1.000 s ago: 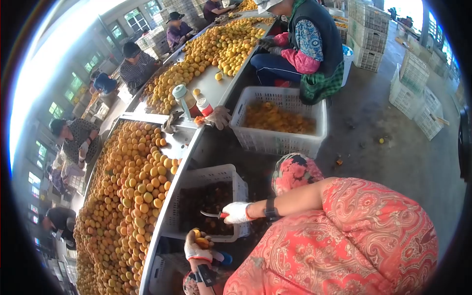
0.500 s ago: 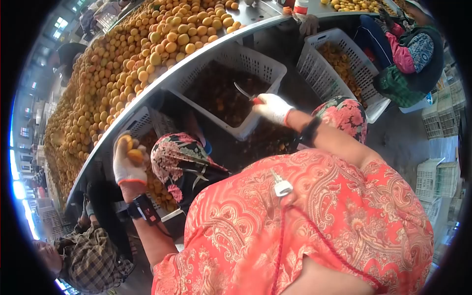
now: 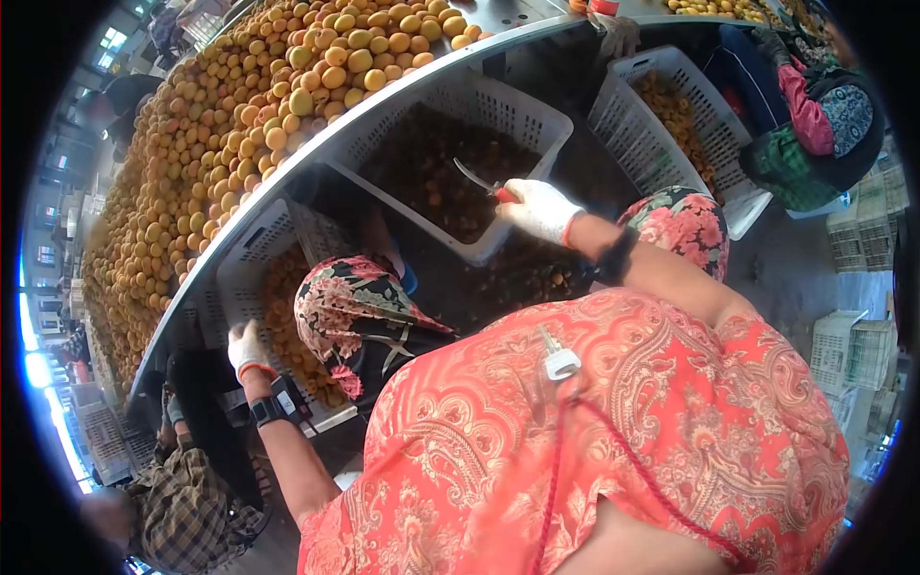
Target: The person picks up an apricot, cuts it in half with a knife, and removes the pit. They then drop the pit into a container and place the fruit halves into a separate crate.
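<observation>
My right hand (image 3: 541, 211), in a white glove, is closed around the red handle of a small curved knife (image 3: 476, 178). Its blade points up and left above a white crate (image 3: 561, 129) holding dark scraps and pits. At the left, my left hand (image 3: 248, 349), gloved with dark fingertips, is at the side of another white crate (image 3: 235, 278). Orange apricot halves (image 3: 287, 331) lie in that crate. No fruit shows in the left hand, and its fingers look loosely apart.
A metal-edged table (image 3: 498, 43) curves across the front, heaped with whole apricots (image 3: 278, 105). At right, a third crate (image 3: 613, 105) holds orange pieces beside a seated person (image 3: 815, 125). Another person in a checked shirt (image 3: 196, 508) is at lower left. Crates (image 3: 858, 235) are stacked far right.
My left hand has moved down beside the left crate, and the apricot halves it held are gone from it. The right hand keeps the knife, almost in the same place.
</observation>
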Demonstrator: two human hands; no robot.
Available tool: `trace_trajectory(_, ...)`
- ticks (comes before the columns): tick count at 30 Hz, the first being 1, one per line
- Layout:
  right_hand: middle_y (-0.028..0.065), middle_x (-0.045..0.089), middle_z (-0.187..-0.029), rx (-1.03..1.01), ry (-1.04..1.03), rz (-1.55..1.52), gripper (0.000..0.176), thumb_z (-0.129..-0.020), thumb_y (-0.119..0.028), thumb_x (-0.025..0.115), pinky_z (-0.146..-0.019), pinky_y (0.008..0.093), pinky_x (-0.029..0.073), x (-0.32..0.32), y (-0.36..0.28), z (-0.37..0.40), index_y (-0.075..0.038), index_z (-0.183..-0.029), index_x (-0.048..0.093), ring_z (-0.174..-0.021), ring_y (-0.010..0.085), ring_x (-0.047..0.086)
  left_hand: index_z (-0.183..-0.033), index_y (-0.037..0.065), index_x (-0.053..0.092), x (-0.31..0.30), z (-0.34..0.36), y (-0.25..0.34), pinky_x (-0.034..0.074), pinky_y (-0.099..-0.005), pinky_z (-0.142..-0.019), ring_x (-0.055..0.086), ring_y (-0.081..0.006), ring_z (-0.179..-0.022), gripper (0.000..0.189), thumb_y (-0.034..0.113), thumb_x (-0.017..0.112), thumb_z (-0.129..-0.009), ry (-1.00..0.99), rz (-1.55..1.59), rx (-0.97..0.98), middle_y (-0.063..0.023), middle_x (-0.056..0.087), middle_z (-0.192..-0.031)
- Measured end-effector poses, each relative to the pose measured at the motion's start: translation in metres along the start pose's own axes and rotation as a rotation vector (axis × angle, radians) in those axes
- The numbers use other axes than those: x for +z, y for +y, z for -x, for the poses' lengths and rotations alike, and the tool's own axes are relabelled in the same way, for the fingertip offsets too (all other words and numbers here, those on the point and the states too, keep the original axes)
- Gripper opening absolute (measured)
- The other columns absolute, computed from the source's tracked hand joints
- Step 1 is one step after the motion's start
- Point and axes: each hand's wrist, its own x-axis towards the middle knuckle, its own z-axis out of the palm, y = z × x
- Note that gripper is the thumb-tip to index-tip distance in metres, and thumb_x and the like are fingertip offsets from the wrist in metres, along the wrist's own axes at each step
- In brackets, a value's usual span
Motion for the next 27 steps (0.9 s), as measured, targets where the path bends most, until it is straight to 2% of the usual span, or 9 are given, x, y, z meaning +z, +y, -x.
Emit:
trace_trajectory(3, 0.0223, 0.068, -0.102, 0.002, -0.006, -0.033, 0.035, -0.087, -0.033, 0.063, -0.084, 0.0441, 0.049, 0.001, -0.001, -0.005, -0.002, -0.103, 0.063, -0.098, 0.0399, 0.064, -0.116, 0.011, 0.062, 0.009, 0.024, 0.076, 0.049, -0.0302, -0.059, 0.057, -0.014, -0.073, 0.027, 0.024, 0.067, -0.093, -0.114, 0.347, -0.052, -0.0012, 0.061, -0.092)
trace_trajectory(6, 0.0223, 0.068, -0.1, -0.024, -0.012, 0.021, 0.034, -0.088, -0.032, 0.062, -0.084, 0.0441, 0.049, 0.001, -0.005, -0.004, -0.003, -0.103, 0.063, -0.098, 0.0395, 0.064, -0.117, 0.008, 0.061, 0.026, 0.048, 0.158, 0.051, -0.03, -0.061, 0.062, -0.0159, -0.08, 0.025, 0.02, 0.064, -0.095, -0.231, 0.519, 0.068, -0.002, 0.062, -0.101)
trace_trajectory(8, 0.0227, 0.068, -0.099, -0.021, -0.03, -0.042, 0.032, -0.089, -0.031, 0.061, -0.084, 0.0441, 0.049, -0.002, -0.011, -0.001, -0.003, -0.103, 0.062, -0.098, 0.039, 0.064, -0.119, 0.006, 0.06, 0.04, 0.058, 0.201, 0.052, -0.0292, -0.061, 0.064, -0.0173, -0.079, 0.029, 0.018, 0.064, -0.094, -0.331, 0.561, 0.17, -0.0043, 0.063, -0.098)
trace_trajectory(11, 0.0222, 0.068, -0.098, -0.038, -0.02, -0.058, 0.031, -0.089, -0.031, 0.062, -0.082, 0.0442, 0.049, -0.005, -0.012, -0.001, -0.004, -0.104, 0.062, -0.095, 0.0397, 0.065, -0.122, 0.002, 0.059, 0.067, 0.049, 0.249, 0.055, -0.027, -0.059, 0.068, -0.0173, -0.078, 0.032, 0.019, 0.063, -0.095, -0.427, 0.498, 0.27, -0.007, 0.066, -0.101)
trace_trajectory(16, 0.022, 0.069, -0.102, -0.065, -0.019, -0.102, 0.032, -0.088, -0.031, 0.062, -0.085, 0.044, 0.051, -0.003, -0.009, -0.001, -0.004, -0.107, 0.064, -0.099, 0.0396, 0.066, -0.125, 0.002, 0.055, 0.111, 0.03, 0.309, 0.053, -0.0329, -0.055, 0.067, -0.0225, -0.074, 0.037, 0.016, 0.062, -0.092, -0.506, 0.451, 0.252, -0.0091, 0.062, -0.103)
trace_trajectory(19, 0.0206, 0.069, -0.102, 0.003, -0.06, -0.109, 0.032, -0.088, -0.03, 0.062, -0.086, 0.0433, 0.051, -0.002, -0.012, -0.002, -0.006, -0.108, 0.065, -0.099, 0.0382, 0.066, -0.132, 0.003, 0.05, 0.14, -0.004, 0.329, 0.053, -0.0355, -0.054, 0.066, -0.0235, -0.072, 0.045, 0.015, 0.064, -0.091, -0.464, 0.344, 0.257, -0.0094, 0.06, -0.109)
trace_trajectory(22, 0.019, 0.069, -0.099, 0.014, -0.088, -0.127, 0.031, -0.088, -0.031, 0.062, -0.082, 0.0435, 0.05, -0.003, -0.013, -0.004, -0.006, -0.106, 0.064, -0.096, 0.0375, 0.066, -0.137, 0.009, 0.048, 0.17, -0.029, 0.341, 0.052, -0.0343, -0.054, 0.063, -0.02, -0.07, 0.052, 0.015, 0.065, -0.088, -0.383, 0.042, 0.377, -0.009, 0.06, -0.109)
trace_trajectory(24, 0.0191, 0.069, -0.098, 0.019, -0.097, -0.144, 0.031, -0.088, -0.032, 0.062, -0.082, 0.044, 0.05, -0.006, -0.014, -0.004, -0.006, -0.105, 0.063, -0.096, 0.0378, 0.066, -0.135, 0.008, 0.052, 0.192, -0.039, 0.345, 0.055, -0.0344, -0.059, 0.066, -0.022, -0.074, 0.051, 0.013, 0.066, -0.086, -0.4, 0.037, 0.347, -0.0122, 0.065, -0.104)
trace_trajectory(27, 0.0194, 0.069, -0.097, -0.008, -0.11, -0.15, 0.03, -0.088, -0.032, 0.062, -0.081, 0.0445, 0.05, -0.009, -0.018, -0.005, -0.006, -0.104, 0.062, -0.095, 0.0382, 0.066, -0.134, 0.007, 0.053, 0.215, -0.047, 0.349, 0.048, -0.0455, -0.097, 0.057, -0.0414, -0.115, 0.056, 0.017, 0.067, -0.081, -0.051, -0.506, 0.778, -0.0233, 0.06, -0.12)
